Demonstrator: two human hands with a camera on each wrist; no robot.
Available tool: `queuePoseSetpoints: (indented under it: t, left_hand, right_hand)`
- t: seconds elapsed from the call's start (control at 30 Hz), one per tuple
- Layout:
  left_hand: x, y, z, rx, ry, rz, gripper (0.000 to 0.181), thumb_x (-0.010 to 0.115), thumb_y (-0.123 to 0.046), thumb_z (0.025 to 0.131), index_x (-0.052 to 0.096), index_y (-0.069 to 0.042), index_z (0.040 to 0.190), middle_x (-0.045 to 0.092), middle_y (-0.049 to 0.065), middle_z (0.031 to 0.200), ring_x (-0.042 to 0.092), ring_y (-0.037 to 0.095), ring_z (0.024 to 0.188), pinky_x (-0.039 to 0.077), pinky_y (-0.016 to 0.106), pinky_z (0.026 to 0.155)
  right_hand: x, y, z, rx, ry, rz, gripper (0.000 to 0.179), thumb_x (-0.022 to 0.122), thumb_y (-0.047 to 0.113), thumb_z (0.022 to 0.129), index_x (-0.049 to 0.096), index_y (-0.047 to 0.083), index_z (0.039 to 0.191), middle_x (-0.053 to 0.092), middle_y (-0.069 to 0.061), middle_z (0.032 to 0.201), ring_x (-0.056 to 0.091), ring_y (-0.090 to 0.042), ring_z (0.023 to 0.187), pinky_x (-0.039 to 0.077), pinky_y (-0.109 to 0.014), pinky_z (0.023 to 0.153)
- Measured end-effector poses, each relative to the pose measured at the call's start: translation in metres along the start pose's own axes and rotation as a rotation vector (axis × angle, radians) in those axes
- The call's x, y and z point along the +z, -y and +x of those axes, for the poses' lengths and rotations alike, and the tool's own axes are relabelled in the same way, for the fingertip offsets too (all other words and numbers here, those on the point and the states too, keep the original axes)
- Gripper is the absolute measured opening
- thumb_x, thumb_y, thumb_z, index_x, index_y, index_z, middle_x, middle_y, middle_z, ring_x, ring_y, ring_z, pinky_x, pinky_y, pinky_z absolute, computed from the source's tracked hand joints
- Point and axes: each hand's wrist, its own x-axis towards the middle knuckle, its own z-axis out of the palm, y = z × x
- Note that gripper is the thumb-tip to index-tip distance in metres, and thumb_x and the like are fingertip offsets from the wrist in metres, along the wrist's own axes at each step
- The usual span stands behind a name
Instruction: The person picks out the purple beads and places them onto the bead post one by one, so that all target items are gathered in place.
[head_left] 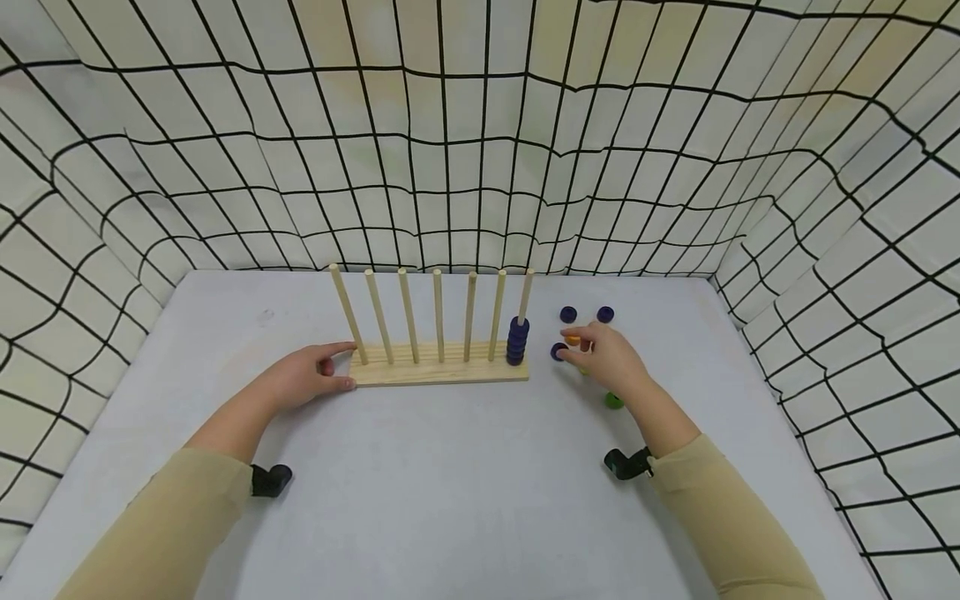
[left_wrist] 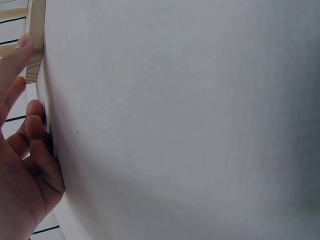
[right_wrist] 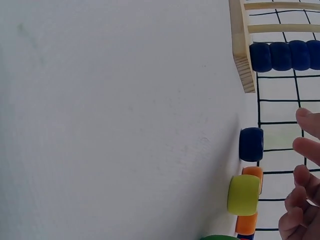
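A wooden peg rack [head_left: 442,376] with several upright pegs stands on the white table. Dark blue beads [head_left: 517,343] are stacked on its rightmost peg; the other pegs are bare. My left hand [head_left: 303,377] holds the left end of the base between thumb and forefinger, its other fingers curled. Over loose beads to the right of the rack is my right hand [head_left: 609,360], thumb and forefinger apart with nothing between them. Closest to those fingertips lies a dark blue bead [right_wrist: 251,144]. A yellow-green bead [right_wrist: 243,195] and orange beads [right_wrist: 247,224] lie beside it.
Two more dark blue beads, one bead [head_left: 568,314] left of the other bead [head_left: 605,314], lie behind the right hand. A green bead [head_left: 614,401] sits under the right wrist. Black netting [head_left: 450,142] over pale walls surrounds the back and sides of the table [head_left: 450,500].
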Motion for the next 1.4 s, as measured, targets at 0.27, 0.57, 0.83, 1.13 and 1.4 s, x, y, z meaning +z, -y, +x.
queuePoseSetpoints:
  t: [0.27,0.57,0.83,1.13,1.4]
  left_hand:
    - [0.0,0.002,0.002,-0.001,-0.002,0.003,0.078,0.073,-0.047,0.088,0.043,-0.012,0.15,0.049,0.006,0.088,0.045,0.021,0.078,0.034,0.037,0.069]
    - [0.0,0.003,0.002,-0.006,0.004,0.004,0.077,0.073,-0.045,0.088,0.043,-0.012,0.151,0.049,0.006,0.087,0.045,0.021,0.077,0.035,0.037,0.069]
    - [-0.001,0.0,-0.001,-0.005,-0.002,-0.008,0.076,0.074,-0.043,0.088,0.043,-0.012,0.15,0.049,0.006,0.086,0.044,0.021,0.076,0.034,0.037,0.068]
    - [0.0,-0.001,-0.001,0.004,-0.005,-0.003,0.076,0.074,-0.042,0.088,0.043,-0.011,0.15,0.049,0.006,0.086,0.044,0.021,0.077,0.034,0.037,0.068]
    - [0.001,0.0,0.0,0.008,-0.006,0.006,0.077,0.074,-0.044,0.088,0.043,-0.011,0.15,0.049,0.006,0.086,0.045,0.021,0.077,0.034,0.037,0.069]
  right_hand:
    - [0.004,-0.002,0.006,0.021,0.01,-0.046,0.046,0.072,0.038,0.092,0.067,0.015,0.131,0.054,-0.005,0.092,0.044,-0.02,0.071,0.035,-0.033,0.06]
    - [0.007,-0.003,0.013,0.054,0.052,-0.068,0.046,0.072,0.039,0.091,0.067,0.017,0.131,0.056,-0.004,0.086,0.047,-0.019,0.071,0.036,-0.033,0.06]
    - [0.008,-0.003,0.017,0.078,0.094,-0.116,0.046,0.071,0.038,0.091,0.065,0.018,0.132,0.056,-0.004,0.088,0.048,-0.019,0.073,0.036,-0.033,0.061]
    - [0.01,-0.006,0.019,0.098,0.119,-0.134,0.046,0.071,0.037,0.092,0.065,0.018,0.133,0.061,-0.005,0.098,0.05,-0.02,0.075,0.038,-0.033,0.061]
    - [0.01,-0.007,0.021,0.134,0.146,-0.138,0.047,0.071,0.038,0.091,0.065,0.018,0.133,0.063,-0.005,0.104,0.052,-0.02,0.08,0.041,-0.033,0.064]
